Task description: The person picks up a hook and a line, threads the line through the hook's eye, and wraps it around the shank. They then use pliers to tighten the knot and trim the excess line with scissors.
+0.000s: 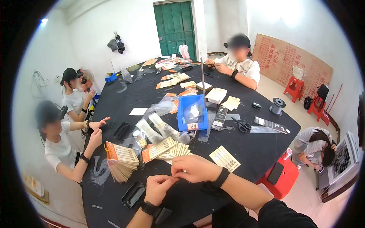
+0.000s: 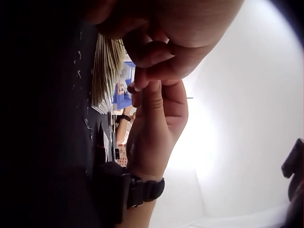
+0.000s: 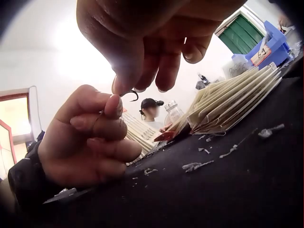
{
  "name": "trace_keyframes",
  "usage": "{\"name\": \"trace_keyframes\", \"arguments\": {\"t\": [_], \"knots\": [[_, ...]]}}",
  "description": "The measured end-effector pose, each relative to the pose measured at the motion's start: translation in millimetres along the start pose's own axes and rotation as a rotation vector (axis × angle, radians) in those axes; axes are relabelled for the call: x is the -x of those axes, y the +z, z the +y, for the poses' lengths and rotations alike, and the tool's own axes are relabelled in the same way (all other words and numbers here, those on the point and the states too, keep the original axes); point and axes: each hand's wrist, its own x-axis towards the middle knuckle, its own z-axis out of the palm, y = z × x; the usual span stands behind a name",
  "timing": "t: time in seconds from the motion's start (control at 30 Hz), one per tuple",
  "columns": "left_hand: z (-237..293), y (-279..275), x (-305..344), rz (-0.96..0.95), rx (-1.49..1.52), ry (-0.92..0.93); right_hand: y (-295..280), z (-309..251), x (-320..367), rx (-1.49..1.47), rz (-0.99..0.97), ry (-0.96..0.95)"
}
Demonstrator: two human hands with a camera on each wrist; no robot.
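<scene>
In the right wrist view a small dark fish hook shows its bend between the meeting fingertips of both hands. My left hand pinches at the shank between thumb and forefinger, and a thin line hangs by those fingers. My right hand comes in from the right, thumb and forefinger closed at the same shank, its other fingers curled. The fingertips hide the top of the hook. Just beyond the hands lie fanned cream cards with hooks on them, and a thick bundle of such cards stands to their left.
A black tray lies left of my hands. Farther back are a blue bin, plastic bags, scissors and a line spool. Other people sit around the black table. A red stool stands right.
</scene>
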Motion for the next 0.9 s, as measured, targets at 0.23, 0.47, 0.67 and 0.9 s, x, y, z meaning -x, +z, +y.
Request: {"name": "trace_keyframes", "arguments": {"t": [0.23, 0.47, 0.67, 0.9], "knots": [[-1, 0, 1, -0.041, -0.046, 0.006, 0, -4, 3, 0.023, -0.007, 0.012], [1, 2, 1, -0.01, -0.021, 0.012, -13, -3, 3, -0.08, -0.009, 0.088], [3, 2, 3, 0.021, -0.022, 0.001, -36, -50, 36, 0.222, 0.18, 0.58], [-2, 5, 4, 0.017, -0.003, -0.011, 8, -56, 83, 0.625, 0.15, 0.767]]}}
